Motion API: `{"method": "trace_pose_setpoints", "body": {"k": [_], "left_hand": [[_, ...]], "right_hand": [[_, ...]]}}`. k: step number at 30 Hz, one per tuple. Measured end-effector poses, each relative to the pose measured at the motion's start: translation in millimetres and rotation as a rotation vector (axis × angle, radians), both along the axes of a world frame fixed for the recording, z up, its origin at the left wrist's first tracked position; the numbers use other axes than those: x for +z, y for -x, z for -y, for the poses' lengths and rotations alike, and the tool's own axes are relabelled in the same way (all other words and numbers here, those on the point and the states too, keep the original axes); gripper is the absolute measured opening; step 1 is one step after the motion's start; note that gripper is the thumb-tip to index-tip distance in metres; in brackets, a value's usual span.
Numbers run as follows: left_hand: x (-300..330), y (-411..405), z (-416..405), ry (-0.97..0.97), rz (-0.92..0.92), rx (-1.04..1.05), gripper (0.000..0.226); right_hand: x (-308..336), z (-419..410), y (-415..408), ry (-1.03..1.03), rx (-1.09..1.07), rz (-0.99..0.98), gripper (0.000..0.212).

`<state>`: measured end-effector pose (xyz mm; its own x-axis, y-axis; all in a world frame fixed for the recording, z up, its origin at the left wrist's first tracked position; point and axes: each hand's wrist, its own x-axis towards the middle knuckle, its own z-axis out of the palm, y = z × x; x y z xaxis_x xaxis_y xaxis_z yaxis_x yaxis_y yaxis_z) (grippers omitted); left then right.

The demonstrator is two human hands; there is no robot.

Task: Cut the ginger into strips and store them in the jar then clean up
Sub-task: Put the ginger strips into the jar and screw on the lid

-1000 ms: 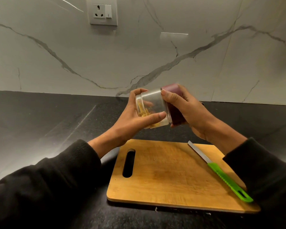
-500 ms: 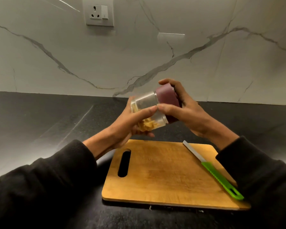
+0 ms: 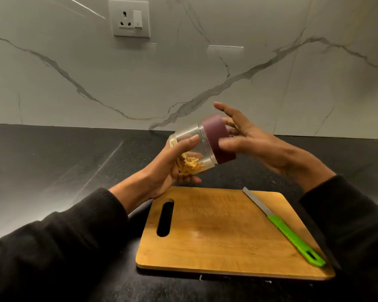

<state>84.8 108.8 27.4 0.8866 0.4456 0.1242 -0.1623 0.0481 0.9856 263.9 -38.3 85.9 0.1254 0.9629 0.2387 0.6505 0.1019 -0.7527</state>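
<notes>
My left hand (image 3: 168,166) grips a clear jar (image 3: 196,140) tilted on its side above the counter, with yellow ginger strips (image 3: 191,164) piled in its lower end. A maroon lid (image 3: 216,138) sits on the jar's mouth, pointing right. My right hand (image 3: 251,144) is at the lid with fingers spread and straight; its thumb lies against the lid's side. Below lies a wooden cutting board (image 3: 223,234), and a knife (image 3: 286,229) with a green handle rests on its right part.
The black stone counter (image 3: 52,162) runs wide to the left and behind the board. A marble wall (image 3: 205,73) with a power socket (image 3: 129,18) stands at the back. Small crumbs lie by the board's front edge.
My right hand, which gripped the lid, has opened its fingers. The jar has tilted so the lid end points up and to the right, and the ginger has slid to the lower end.
</notes>
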Motion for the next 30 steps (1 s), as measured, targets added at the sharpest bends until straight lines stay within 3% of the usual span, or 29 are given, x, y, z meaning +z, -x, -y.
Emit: {"method": "trace_pose_setpoints", "body": {"k": [2,4,8,11,13,18,22,23,25,27,30], "left_hand": [[-1,-1,1,-0.013,-0.019,0.006,0.09],[-2,-1,2,-0.017,-0.032,-0.003,0.09],[1,-1,3,-0.015,-0.038,0.004,0.089],[-1,-2,1,-0.019,-0.06,-0.002,0.106],[-3,-2,-1,-0.029,-0.071,-0.012,0.115],[-2,-2,0,-0.001,-0.071,-0.038,0.118],[-3,-3,1,-0.021,-0.08,-0.049,0.107],[-4,-3,1,-0.029,-0.076,-0.052,0.103],[-4,-5,2,-0.042,-0.075,-0.051,0.099],[-3,-5,2,-0.03,-0.077,-0.034,0.103],[-3,-4,0,0.008,-0.071,0.003,0.106]], "right_hand": [[-2,-2,3,0.027,-0.109,0.094,0.078],[-3,-2,1,0.039,-0.077,0.122,0.077],[2,2,-6,-0.007,0.042,0.005,0.101],[2,1,-6,0.055,-0.064,0.016,0.078],[3,3,-9,0.071,-0.007,0.049,0.07],[5,9,-12,0.012,0.171,0.033,0.081],[0,4,-4,0.014,-0.039,0.096,0.065],[-1,3,1,0.036,-0.131,0.121,0.069],[-6,2,0,0.091,-0.242,0.113,0.107],[-6,2,-6,0.114,-0.199,0.003,0.126],[4,3,-10,0.018,-0.002,-0.1,0.085]]}}
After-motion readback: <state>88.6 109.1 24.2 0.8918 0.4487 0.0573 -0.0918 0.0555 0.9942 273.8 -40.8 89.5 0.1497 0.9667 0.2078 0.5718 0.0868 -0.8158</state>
